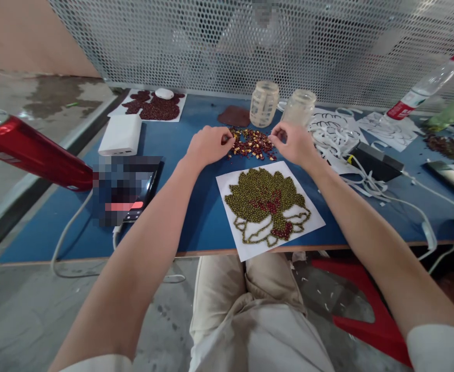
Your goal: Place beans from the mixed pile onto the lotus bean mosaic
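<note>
Left hand (210, 143), right hand (295, 142) flank seeds (255, 147) (multicoloured).

Open room is left on the flat blue tabletop (203, 217), at the frame's centre, between the bare left forearm (153, 222) and the white bean-decorated paper sheet (314, 219). Passage is blocked at upper centre by clear round jars (264, 103) and a grey perforated metal panel (165, 41), at right by tangled white cables (329, 139), at far left by a red metal can (36, 150).

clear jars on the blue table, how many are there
2. One jar stands behind the scattered beans; the other jar stands to its right, its base hidden by the right hand. Others may be hidden.
</note>
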### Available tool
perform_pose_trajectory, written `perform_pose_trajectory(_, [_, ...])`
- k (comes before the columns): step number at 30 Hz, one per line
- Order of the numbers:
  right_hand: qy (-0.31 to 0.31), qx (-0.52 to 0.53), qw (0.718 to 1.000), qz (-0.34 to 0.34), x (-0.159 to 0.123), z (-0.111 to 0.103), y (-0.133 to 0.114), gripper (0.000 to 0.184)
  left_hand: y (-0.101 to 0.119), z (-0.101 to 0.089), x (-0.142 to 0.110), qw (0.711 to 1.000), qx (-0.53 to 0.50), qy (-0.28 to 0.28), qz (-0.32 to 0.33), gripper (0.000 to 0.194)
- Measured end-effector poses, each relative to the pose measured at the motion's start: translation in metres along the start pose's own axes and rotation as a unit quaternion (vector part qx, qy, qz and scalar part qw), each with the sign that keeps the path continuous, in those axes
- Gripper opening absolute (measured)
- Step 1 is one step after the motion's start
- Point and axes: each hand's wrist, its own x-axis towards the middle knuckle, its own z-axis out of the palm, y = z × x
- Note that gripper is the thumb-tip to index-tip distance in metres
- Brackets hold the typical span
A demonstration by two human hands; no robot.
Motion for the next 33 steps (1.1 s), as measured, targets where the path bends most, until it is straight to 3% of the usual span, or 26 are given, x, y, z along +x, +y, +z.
perform_pose_trajectory(6, [-0.054, -0.09, 0.994, -0.024, -0.006, 0.003, 0.016, 0.023, 0.005, -0.026, -0.008, 0.997, 0.044, -0.062, -0.01, 0.029])
perform_pose_trajectory(10, [-0.112, -0.127, 0.983, -0.072, -0.011, 0.001, 0.015, 0.038, 0.012, -0.036, -0.015, 0.99, -0.01, -0.133, -0.042, 0.03])
perform_pose_trajectory(14, [-0.137, -0.146, 0.974, -0.104, -0.013, 0.0, 0.01, 0.047, 0.017, -0.037, -0.017, 0.965, -0.094, -0.229, -0.091, 0.034])
perform_pose_trajectory(18, [-0.138, -0.158, 0.972, -0.105, -0.01, -0.001, 0.008, 0.041, 0.013, -0.036, -0.014, 0.941, -0.124, -0.297, -0.107, 0.04])
perform_pose_trajectory(22, [-0.128, -0.148, 0.975, -0.104, -0.005, 0.003, 0.006, 0.034, 0.009, -0.039, -0.013, 0.928, -0.118, -0.348, -0.059, 0.045])
perform_pose_trajectory(27, [-0.12, -0.132, 0.98, -0.093, 0.0, 0.01, 0.006, 0.025, 0.008, -0.041, -0.012, 0.917, -0.106, -0.385, 0.003, 0.035])
perform_pose_trajectory(33, [-0.104, -0.125, 0.983, -0.08, 0.001, 0.014, 0.01, 0.015, 0.006, -0.043, -0.012, 0.896, -0.115, -0.428, -0.02, 0.026])
